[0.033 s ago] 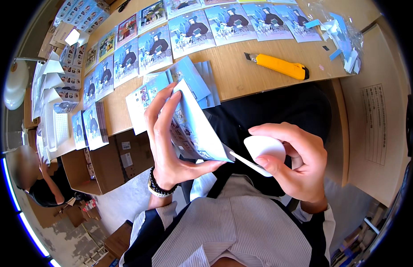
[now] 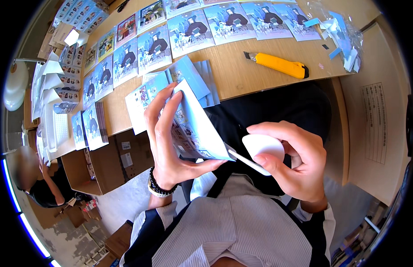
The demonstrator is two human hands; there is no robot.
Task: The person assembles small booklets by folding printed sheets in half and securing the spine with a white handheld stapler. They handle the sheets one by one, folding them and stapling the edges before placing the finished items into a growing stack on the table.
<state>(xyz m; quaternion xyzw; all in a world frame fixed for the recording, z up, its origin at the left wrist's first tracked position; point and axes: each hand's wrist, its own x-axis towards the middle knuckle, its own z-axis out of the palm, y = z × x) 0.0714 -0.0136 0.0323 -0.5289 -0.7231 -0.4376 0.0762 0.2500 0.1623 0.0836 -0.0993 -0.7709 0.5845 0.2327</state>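
Observation:
My left hand (image 2: 164, 151) is wrapped around a light blue printed paper sleeve (image 2: 202, 131), fingers along its far side and thumb at its lower edge. The sleeve is tilted and bowed. In my right hand (image 2: 304, 160), thumb and fingers pinch a smooth white rounded piece (image 2: 265, 147); its exact kind cannot be told. A thin white strip (image 2: 246, 162) runs from beneath it to the sleeve's lower right corner. Beyond my left hand, more blue printed sleeves (image 2: 188, 78) lie in an overlapping pile on the table's near edge.
A yellow utility knife (image 2: 280, 65) lies on the table (image 2: 235, 66), blade end showing. Rows of printed booklets (image 2: 191, 29) cover the far side. Paper scraps and clear plastic (image 2: 344, 42) sit at right. Cardboard boxes (image 2: 97, 167) stand below left; another person (image 2: 46, 187) sits there.
My right hand has shifted very slightly up and left with the white piece and strip. The left hand and sleeve look almost unmoved.

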